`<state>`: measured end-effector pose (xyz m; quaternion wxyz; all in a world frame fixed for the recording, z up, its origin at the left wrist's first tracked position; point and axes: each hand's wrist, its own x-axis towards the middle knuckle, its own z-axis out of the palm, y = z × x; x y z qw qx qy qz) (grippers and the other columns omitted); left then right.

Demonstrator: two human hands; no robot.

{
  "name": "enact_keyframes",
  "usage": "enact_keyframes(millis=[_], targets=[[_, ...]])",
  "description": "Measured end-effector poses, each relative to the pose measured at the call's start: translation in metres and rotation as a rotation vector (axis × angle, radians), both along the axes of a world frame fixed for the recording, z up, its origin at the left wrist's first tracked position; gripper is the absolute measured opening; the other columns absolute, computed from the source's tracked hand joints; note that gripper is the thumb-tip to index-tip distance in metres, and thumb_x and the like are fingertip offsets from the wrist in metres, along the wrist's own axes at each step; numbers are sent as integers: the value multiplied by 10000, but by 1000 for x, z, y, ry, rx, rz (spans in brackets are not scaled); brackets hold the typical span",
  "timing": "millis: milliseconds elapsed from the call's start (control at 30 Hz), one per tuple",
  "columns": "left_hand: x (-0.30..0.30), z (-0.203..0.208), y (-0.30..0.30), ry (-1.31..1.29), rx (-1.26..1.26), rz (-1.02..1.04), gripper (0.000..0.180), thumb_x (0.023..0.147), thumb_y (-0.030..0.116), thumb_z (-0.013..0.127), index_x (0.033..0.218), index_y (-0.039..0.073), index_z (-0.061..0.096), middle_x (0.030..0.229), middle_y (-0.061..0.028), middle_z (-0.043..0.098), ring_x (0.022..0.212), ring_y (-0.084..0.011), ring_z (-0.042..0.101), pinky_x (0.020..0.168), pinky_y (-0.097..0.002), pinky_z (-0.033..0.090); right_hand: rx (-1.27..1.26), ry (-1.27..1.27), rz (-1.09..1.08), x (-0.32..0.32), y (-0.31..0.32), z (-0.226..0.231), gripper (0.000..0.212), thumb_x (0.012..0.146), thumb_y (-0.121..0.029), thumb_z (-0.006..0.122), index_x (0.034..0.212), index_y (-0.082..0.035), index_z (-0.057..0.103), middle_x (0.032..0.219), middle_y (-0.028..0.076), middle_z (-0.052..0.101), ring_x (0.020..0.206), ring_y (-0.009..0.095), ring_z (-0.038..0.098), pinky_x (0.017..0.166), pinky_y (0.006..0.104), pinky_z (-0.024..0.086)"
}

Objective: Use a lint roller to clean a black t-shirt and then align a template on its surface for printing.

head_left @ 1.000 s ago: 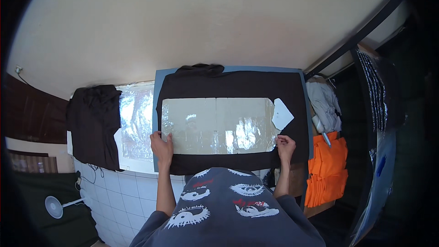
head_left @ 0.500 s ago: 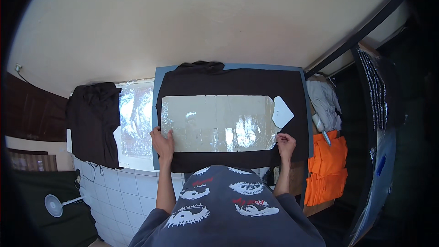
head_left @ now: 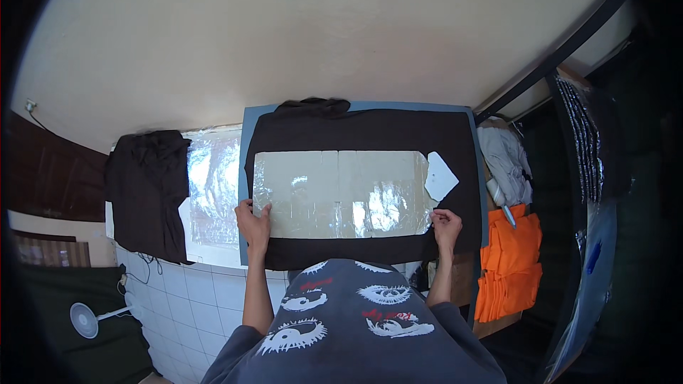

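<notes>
A rectangular, tape-covered cardboard sheet lies on a spread dark cloth, a bunched fold at the cloth's far edge. At the sheet's near left corner is my left hand, thumb and fingers apart, the thumb by the sheet's edge and the fingers over the cloth's left edge. My right hand is closed in a pinch by the sheet's near right corner; what its fingertips hold, if anything, is too small to make out. Just beyond it, a small white angular template lies against the sheet's right end.
The cloth covers most of a blue-grey board. To the left, another dark cloth drapes beside a shiny film-covered surface. Folded orange cloths, a grey cloth and a pale bottle are at right. A white fan stands lower left.
The whole view has shifted very slightly. Both hands keep their places at the sheet's near corners, and the sheet and template lie as before on the cloth.
</notes>
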<state>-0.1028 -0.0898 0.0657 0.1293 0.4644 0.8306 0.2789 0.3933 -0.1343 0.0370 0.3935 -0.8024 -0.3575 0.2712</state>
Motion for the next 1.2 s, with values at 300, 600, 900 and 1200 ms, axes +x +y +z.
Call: enact_keyframes(millis=[300,600,900,1200], targets=[[5,4,-2,1,14,-32,499,778,199,875,1152,-19,627,1012,-166,597,945,-348,608,849,-438,492,-13,-30,-10,3,1,3,109,818,-20,800,921,13,785,706,31,696,633,73,620,600,241,518],[13,6,-6,-22,22,-80,498,787,183,862,1165,-31,618,1002,-169,591,933,-351,597,847,-436,486,34,-72,17,17,-1,-7,91,845,-6,786,931,21,778,729,28,710,601,71,626,556,229,509],[18,10,-6,-52,-5,-89,506,798,180,854,1185,-35,608,1023,-182,591,950,-363,600,858,-441,490,-2,-27,-6,16,1,9,105,835,4,779,938,22,780,730,35,711,613,77,632,570,236,521],[16,6,-8,-25,-1,-104,482,807,190,850,1167,-35,621,1028,-190,595,954,-374,609,859,-450,493,5,-22,-2,17,1,9,79,845,12,764,922,23,775,720,28,700,610,76,630,563,231,519]])
